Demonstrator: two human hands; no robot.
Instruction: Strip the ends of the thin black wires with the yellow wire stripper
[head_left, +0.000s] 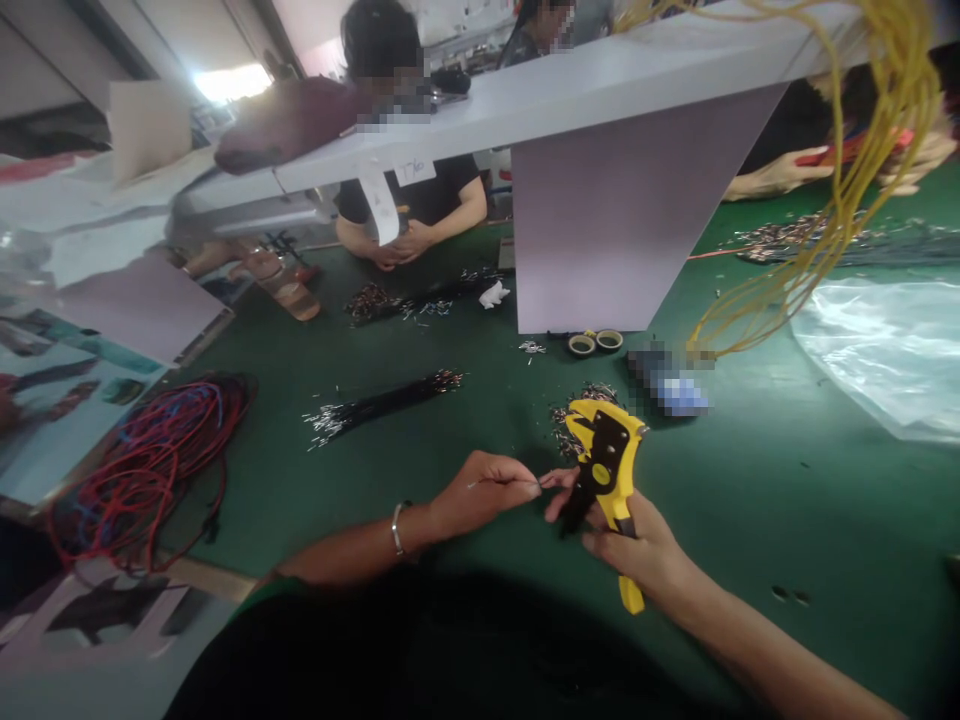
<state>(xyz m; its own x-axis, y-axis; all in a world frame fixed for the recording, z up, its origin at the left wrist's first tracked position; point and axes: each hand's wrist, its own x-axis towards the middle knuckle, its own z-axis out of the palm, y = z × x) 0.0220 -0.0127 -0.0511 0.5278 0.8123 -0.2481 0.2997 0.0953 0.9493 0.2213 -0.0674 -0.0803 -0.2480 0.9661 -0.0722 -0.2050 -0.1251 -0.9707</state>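
A yellow and black hand tool [616, 462] stands tilted in my right hand [637, 540], its jaws toward the upper left. My left hand [484, 492], with a silver bangle at the wrist, is pinched just left of the right fingertips; what it grips is too small to make out. Behind the tool lies a heap of small terminal-like pieces [559, 430], partly covered by it. A bundle of short black wires [394, 400] with bare, shiny ends rests on the green table [360, 510], beyond my left hand.
Red and blue cables [169, 450] are coiled at the left. Two tape rolls [595, 344] sit by a pale panel [600, 230] under a raised shelf. Yellow cables [847, 220] hang at the right near a clear plastic bag [892, 350]. Other people work across the table.
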